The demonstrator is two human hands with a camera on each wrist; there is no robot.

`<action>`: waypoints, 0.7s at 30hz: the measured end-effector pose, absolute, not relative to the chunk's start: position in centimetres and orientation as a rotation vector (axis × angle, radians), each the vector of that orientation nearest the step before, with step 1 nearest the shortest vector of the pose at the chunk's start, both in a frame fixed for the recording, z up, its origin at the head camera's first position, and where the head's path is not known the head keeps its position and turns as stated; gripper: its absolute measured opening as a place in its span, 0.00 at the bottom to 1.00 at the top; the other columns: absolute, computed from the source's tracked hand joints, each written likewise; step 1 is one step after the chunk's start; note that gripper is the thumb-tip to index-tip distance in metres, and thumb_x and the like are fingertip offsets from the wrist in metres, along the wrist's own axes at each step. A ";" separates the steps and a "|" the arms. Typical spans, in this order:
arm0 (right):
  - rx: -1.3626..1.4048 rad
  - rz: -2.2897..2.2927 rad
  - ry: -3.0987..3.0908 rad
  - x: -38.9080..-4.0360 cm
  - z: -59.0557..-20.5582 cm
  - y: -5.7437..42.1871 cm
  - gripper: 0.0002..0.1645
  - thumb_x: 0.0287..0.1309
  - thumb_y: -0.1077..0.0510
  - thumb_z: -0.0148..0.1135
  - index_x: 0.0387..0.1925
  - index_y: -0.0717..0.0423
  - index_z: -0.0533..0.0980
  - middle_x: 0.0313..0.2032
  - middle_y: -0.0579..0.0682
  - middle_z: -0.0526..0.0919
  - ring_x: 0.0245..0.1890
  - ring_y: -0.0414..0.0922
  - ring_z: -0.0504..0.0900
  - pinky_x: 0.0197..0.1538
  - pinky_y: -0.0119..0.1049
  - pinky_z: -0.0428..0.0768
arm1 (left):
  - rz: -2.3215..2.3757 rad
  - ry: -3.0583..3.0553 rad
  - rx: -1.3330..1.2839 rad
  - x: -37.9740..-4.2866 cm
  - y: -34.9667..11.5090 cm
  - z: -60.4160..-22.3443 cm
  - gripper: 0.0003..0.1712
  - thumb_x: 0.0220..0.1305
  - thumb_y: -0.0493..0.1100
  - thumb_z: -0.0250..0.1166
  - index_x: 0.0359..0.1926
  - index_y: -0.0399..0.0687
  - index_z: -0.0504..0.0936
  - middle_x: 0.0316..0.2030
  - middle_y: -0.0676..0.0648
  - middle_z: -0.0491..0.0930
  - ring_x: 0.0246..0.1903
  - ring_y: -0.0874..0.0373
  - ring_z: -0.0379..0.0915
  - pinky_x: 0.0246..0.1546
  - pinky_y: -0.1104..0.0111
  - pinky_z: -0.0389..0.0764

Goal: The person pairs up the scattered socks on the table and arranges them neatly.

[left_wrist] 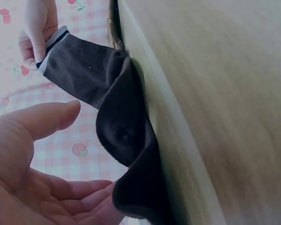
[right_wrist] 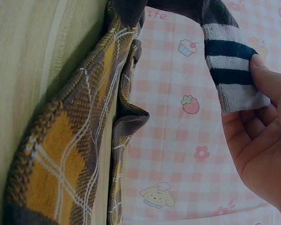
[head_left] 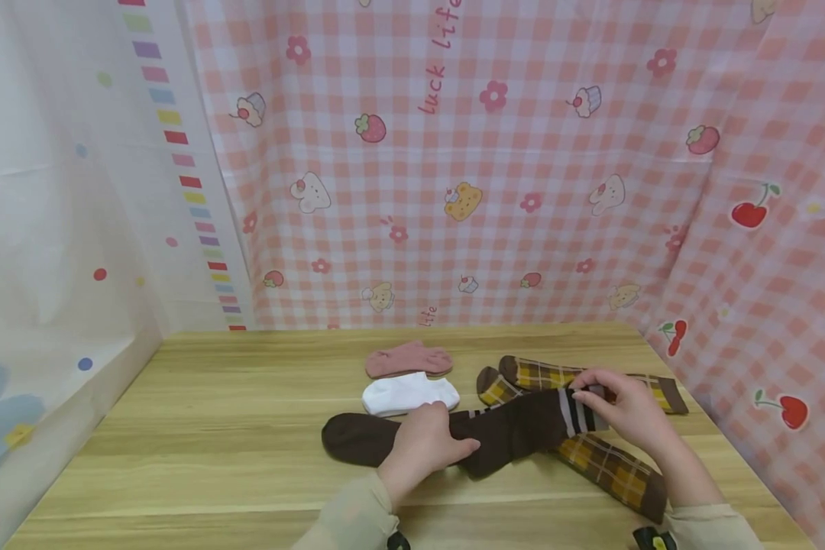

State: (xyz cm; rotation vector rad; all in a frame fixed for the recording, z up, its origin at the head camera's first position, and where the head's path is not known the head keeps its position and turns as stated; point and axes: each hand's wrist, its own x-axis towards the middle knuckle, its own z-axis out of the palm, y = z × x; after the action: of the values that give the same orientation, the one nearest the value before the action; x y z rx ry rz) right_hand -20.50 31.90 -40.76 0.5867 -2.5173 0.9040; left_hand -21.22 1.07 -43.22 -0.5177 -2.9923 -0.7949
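My right hand (head_left: 626, 409) pinches the grey-and-black striped cuff (right_wrist: 229, 61) of a dark brown sock (head_left: 529, 420) between thumb and fingers. That cuff end is lifted, and the sock slopes down leftward to the table. A second dark brown sock (head_left: 357, 439) lies flat, toe to the left, partly covered by the first sock and my left hand (head_left: 426, 443). In the left wrist view, the left thumb stands apart from the fingers, whose tips are at the dark fabric (left_wrist: 136, 197). Beneath the raised sock are brown-and-yellow plaid socks (head_left: 615, 473).
Behind the brown socks lie a white ankle sock pair (head_left: 406, 393) and, farther back, a pink pair (head_left: 409, 360). Everything is on a wood-grain table (head_left: 199, 443). A pink checked cloth (head_left: 419, 168) hangs along the back and right; a white one (head_left: 62, 191) hangs at left.
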 end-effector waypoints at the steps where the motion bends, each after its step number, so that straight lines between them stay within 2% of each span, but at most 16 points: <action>1: 0.581 0.901 -2.525 -20.5 -40.8 31.9 0.12 0.58 0.67 0.68 0.37 0.47 0.80 0.26 0.37 0.77 0.19 0.36 0.66 0.21 0.31 0.67 | -0.791 -3.004 -0.506 -21.3 1.2 -43.3 0.30 0.48 0.61 0.76 0.34 0.37 0.81 0.28 0.45 0.79 0.32 0.49 0.79 0.30 0.59 0.80; 13: 0.545 0.885 -2.558 -20.2 -40.9 32.0 0.10 0.58 0.66 0.68 0.37 0.47 0.80 0.25 0.36 0.76 0.19 0.35 0.65 0.21 0.31 0.65 | -0.738 -3.070 -0.491 -21.6 2.0 -44.2 0.27 0.47 0.60 0.77 0.25 0.42 0.80 0.25 0.47 0.79 0.28 0.52 0.77 0.26 0.61 0.79; 17: 0.542 0.889 -2.559 -20.3 -41.0 32.1 0.10 0.58 0.66 0.68 0.37 0.47 0.80 0.25 0.36 0.77 0.19 0.35 0.65 0.21 0.31 0.66 | -0.718 -3.090 -0.480 -21.8 2.2 -44.2 0.24 0.50 0.57 0.76 0.26 0.41 0.81 0.27 0.46 0.80 0.29 0.51 0.77 0.28 0.60 0.79; 21: 0.541 0.897 -2.565 -20.3 -41.1 32.3 0.10 0.58 0.66 0.68 0.36 0.47 0.80 0.28 0.37 0.79 0.19 0.36 0.66 0.21 0.31 0.67 | -0.691 -3.100 -0.489 -21.9 2.2 -44.2 0.18 0.52 0.50 0.75 0.29 0.38 0.81 0.30 0.44 0.80 0.33 0.50 0.78 0.31 0.59 0.80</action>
State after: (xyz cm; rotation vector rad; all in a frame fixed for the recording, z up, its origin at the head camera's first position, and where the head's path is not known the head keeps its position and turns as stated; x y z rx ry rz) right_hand -20.30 32.26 -41.15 0.5408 -2.5649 0.8973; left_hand -21.90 2.18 -44.23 -0.4885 -3.1005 -0.6909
